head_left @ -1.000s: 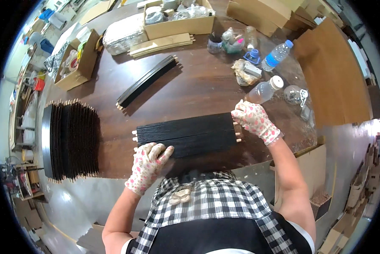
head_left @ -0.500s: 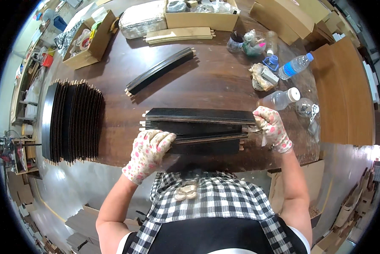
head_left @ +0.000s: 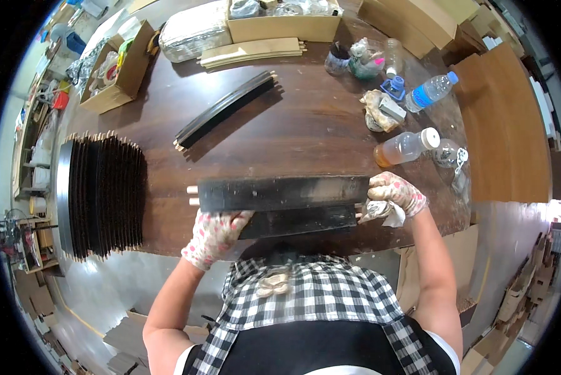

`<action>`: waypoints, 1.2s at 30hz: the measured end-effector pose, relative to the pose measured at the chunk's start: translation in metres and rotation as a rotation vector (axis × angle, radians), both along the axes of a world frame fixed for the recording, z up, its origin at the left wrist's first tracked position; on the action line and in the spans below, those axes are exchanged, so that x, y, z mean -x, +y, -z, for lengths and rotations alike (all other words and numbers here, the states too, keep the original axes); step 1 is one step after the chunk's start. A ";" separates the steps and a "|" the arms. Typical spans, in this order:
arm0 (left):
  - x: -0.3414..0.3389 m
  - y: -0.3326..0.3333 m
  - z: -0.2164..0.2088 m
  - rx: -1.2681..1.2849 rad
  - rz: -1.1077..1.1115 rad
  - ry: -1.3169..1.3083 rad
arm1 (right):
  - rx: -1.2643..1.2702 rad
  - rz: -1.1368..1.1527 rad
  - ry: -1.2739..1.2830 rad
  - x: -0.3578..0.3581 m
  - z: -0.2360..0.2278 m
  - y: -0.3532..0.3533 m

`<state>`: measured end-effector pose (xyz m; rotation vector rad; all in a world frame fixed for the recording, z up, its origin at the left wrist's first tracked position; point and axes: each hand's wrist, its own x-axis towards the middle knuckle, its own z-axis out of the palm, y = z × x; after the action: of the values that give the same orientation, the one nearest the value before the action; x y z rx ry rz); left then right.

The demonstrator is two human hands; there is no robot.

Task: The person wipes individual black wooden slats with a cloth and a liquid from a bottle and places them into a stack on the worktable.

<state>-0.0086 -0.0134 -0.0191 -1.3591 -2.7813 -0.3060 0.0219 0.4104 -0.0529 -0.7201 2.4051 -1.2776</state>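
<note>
Both hands wear white gloves with pink spots. A black curved slat [head_left: 280,194] with pale dowels at its left end is held level before me, its broad face turned up. My left hand [head_left: 215,237] is closed at the left, its fingers partly hidden under this slat. Below it lies another black slat [head_left: 299,222], its left end by my left fingertips. My right hand [head_left: 398,190] is closed round a crumpled white cloth [head_left: 386,212], with its fingers against the upper slat's right end. Whether the left fingers grip one slat or both is hidden.
On the left stands a row of black slats [head_left: 99,197]. One black slat assembly [head_left: 227,111] lies farther back, near pale slats [head_left: 252,52]. Bottles [head_left: 408,147] and a crumpled wad [head_left: 380,111] stand right. Cardboard boxes [head_left: 286,28] line the table's back.
The upper slat has tipped so its broad face shows, and it has shifted left and nearer. My left hand has slid partly beneath it. The cloth in my right hand shows more.
</note>
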 end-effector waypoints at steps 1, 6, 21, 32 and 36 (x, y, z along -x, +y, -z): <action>-0.003 -0.002 0.003 -0.062 0.008 0.038 | 0.120 0.165 -0.391 0.000 -0.003 -0.001; -0.005 -0.009 0.005 -0.159 0.005 -0.060 | 0.282 0.306 -0.772 0.014 -0.004 -0.005; 0.004 0.005 -0.008 -0.107 0.011 -0.098 | 0.260 0.295 -0.863 0.000 0.001 -0.002; 0.013 0.024 -0.023 0.040 0.057 -0.186 | 0.654 0.621 -0.588 -0.074 0.019 0.018; 0.011 0.027 -0.024 0.071 0.032 -0.158 | 0.492 1.142 -0.702 -0.119 0.006 0.009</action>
<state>-0.0198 0.0140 0.0051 -1.4564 -2.9264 -0.3326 0.1411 0.4197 -0.0588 1.0577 1.8184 -2.0495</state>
